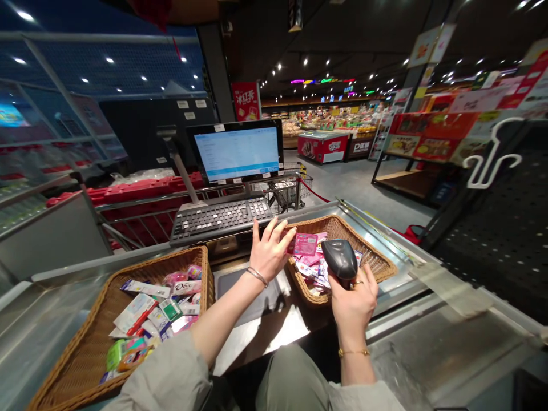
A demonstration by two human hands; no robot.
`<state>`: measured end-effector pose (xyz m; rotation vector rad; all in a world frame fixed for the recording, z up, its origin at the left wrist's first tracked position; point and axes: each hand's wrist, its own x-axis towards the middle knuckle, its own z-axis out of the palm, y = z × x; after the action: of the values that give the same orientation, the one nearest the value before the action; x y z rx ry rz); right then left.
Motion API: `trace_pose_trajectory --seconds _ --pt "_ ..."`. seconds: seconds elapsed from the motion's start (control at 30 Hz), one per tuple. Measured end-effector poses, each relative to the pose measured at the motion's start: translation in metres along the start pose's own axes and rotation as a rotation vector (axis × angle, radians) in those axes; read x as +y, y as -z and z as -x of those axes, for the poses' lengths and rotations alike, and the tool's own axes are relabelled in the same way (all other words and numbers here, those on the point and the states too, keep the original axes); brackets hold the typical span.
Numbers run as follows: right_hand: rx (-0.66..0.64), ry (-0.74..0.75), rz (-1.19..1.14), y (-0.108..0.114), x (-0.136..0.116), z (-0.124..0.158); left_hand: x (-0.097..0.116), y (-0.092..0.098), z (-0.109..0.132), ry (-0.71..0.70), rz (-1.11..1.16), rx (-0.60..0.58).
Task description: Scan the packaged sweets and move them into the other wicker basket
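A pink packet [305, 244] shows over the left part of the right-hand wicker basket [383, 265], just right of the left hand [269, 254] and touching or nearly touching its fingertips. That hand is palm down beside the basket's left rim, fingers spread; whether it pinches the packet cannot be told, as the thumb is hidden. The right hand [354, 302], at the basket's near side, is wrapped around the handle of a black barcode scanner [339, 260], whose head covers part of the basket just right of the packet. Beneath both lie white-and-purple packets [310, 277] inside the basket.

Left of the basket, a grey pad [229, 291] is set in the metal surface [233, 351], and farther left stands a larger wicker basket [72, 348] with a Dove bar [187, 287] among mixed snacks. Beyond the basket to the left are a keyboard [222, 218] and a lit monitor [237, 151]; well beyond it stands a red freezer chest [322, 147].
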<state>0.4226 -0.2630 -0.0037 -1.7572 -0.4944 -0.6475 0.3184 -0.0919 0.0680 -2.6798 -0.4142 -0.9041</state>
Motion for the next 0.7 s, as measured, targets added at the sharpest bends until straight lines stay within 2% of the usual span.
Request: trace_pose_trajectory --seconds 0.13,0.27,0.4,0.5,0.7 --pt "0.06 -0.02 0.024 0.001 0.01 -0.002 0.01 -0.012 -0.016 -0.014 0.015 -0.004" --pt "0.107 -0.024 0.048 0.002 0.018 -0.004 0.022 -0.033 -0.03 0.042 0.026 0.002" --pt "0.123 -0.04 0.059 0.006 0.021 -0.005 0.028 -0.043 -0.028 0.076 0.039 -0.026" --pt "0.121 -0.056 0.066 0.008 0.022 -0.005 0.027 -0.037 -0.015 0.109 0.059 -0.034" --pt "0.133 -0.061 0.063 0.006 0.017 -0.002 0.017 -0.009 0.022 0.192 0.11 -0.011"
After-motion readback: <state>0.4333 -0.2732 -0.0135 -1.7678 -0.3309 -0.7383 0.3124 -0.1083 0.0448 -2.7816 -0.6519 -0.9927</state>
